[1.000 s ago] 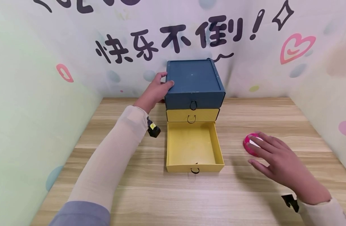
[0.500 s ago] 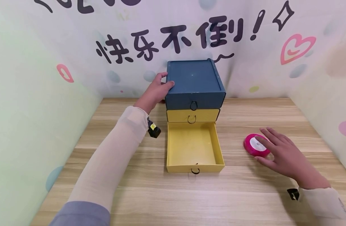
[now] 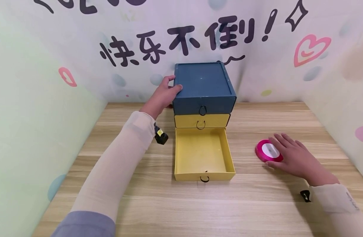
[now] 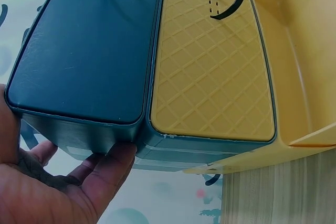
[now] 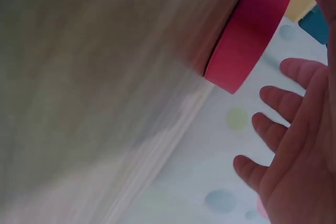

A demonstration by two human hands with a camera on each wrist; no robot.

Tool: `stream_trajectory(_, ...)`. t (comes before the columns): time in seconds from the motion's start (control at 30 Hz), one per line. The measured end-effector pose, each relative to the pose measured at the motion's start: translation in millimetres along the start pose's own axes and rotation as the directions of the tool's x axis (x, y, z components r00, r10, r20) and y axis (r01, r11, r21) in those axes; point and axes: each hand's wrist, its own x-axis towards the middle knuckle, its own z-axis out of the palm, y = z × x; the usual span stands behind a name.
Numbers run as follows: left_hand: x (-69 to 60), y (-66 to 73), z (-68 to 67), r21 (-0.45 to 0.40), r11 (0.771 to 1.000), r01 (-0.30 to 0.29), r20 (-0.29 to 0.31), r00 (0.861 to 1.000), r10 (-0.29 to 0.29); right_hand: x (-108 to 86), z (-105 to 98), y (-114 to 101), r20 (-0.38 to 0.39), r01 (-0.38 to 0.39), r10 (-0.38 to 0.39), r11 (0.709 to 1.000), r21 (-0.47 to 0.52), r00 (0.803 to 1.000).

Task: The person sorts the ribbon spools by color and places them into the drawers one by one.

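A drawer cabinet (image 3: pixel 203 79) of stacked blue and yellow drawers stands at the back of the table. Its bottom yellow drawer (image 3: pixel 200 148) is pulled out, with nothing large in it. My left hand (image 3: pixel 163 95) rests against the cabinet's upper left corner, thumb over the top edge and fingertips on the side wall (image 4: pixel 94 135). To the right lies a flat pink ribbon spool (image 3: pixel 262 153) with a white centre. Over its right side hovers my right hand (image 3: pixel 295 161), fingers spread, thumb near the front rim. In the right wrist view a gap shows between the fingers and the spool.
The wooden table (image 3: pixel 157 204) meets a printed cloth backdrop (image 3: pixel 140 79) right behind the cabinet. A closed middle yellow drawer (image 3: pixel 184 121) with a black loop handle sits above the pulled-out one. Side walls of cloth border the table.
My right hand shifted right, uncovering most of the spool, then came in closer and lower at its right side. The left hand, the drawers and the spool stay where they were.
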Motion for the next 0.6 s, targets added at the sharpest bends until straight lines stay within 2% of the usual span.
stream_trajectory(0.13,0.6,0.2,-0.4,-0.001,1.000,0.001,-0.002,1.000,-0.001,5.5,-0.4,1.2,0.066,-0.039,0.040,0.999,-0.021,0.997)
stream_trajectory(0.33,0.4,-0.7,-0.1,0.000,1.000,-0.002,0.005,1.000,0.002,11.6,0.9,2.3,0.134,-0.055,0.058,0.998,-0.025,0.989)
stream_trajectory(0.6,-0.3,-0.4,-0.2,0.000,1.000,-0.005,0.000,1.000,0.005,18.3,2.0,3.4,0.152,-0.043,0.048,0.998,-0.036,0.987)
